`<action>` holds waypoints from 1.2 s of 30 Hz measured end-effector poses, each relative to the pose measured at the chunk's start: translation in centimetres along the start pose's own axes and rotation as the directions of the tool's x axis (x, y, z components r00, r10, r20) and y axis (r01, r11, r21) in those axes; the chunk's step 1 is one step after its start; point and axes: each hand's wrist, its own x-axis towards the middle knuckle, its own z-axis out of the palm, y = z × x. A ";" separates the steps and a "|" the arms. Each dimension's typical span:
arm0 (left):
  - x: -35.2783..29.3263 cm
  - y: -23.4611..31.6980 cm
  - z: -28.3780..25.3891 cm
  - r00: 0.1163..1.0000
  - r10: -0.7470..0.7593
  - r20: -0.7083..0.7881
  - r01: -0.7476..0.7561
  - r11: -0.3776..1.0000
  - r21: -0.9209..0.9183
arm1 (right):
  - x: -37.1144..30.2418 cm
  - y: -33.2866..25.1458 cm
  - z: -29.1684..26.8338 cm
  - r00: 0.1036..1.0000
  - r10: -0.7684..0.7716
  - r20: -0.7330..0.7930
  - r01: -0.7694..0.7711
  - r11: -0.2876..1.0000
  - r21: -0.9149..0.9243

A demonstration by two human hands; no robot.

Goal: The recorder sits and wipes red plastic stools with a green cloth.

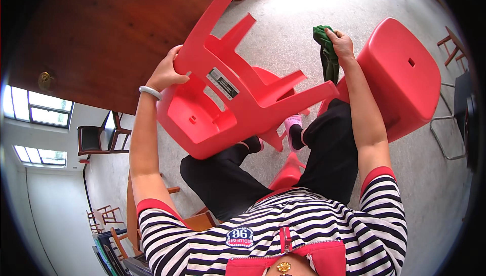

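Note:
A red plastic stool (200,133) lies tipped on its side across my lap. Its legs point up and to the right, and a dark label shows on one side. My left hand (167,71) is closed around its edge, thumb on the near face. In my right hand (340,44), raised beyond the stool's legs, is a bunched green cloth (327,53) pinched between the fingers, its lower part hanging down. A second red stool (400,73) stands just right of my right forearm, its seat with a small slot facing up.
A dark brown wooden table (101,33) fills the upper left. Behind my left arm are a black-seated chair (93,139) and other wooden chairs (106,215). Another chair with a metal frame (443,124) stands at the far right. Part of a red seat (288,174) shows beneath me.

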 end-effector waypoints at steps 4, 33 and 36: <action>2.1 -1.6 1.0 0.984 -0.061 0.170 0.089 0.983 -0.160 | -0.3 0.1 1.1 0.997 -0.026 0.070 0.024 1.000 0.016; -9.2 6.0 15.5 0.953 -0.012 -0.304 0.054 0.990 0.131 | -0.3 6.2 6.4 0.992 0.120 0.029 -0.098 0.910 -0.402; -9.1 6.0 15.5 0.946 0.027 -0.322 -0.010 0.999 0.053 | -1.8 5.1 9.3 0.993 0.082 0.082 -0.044 0.924 -0.379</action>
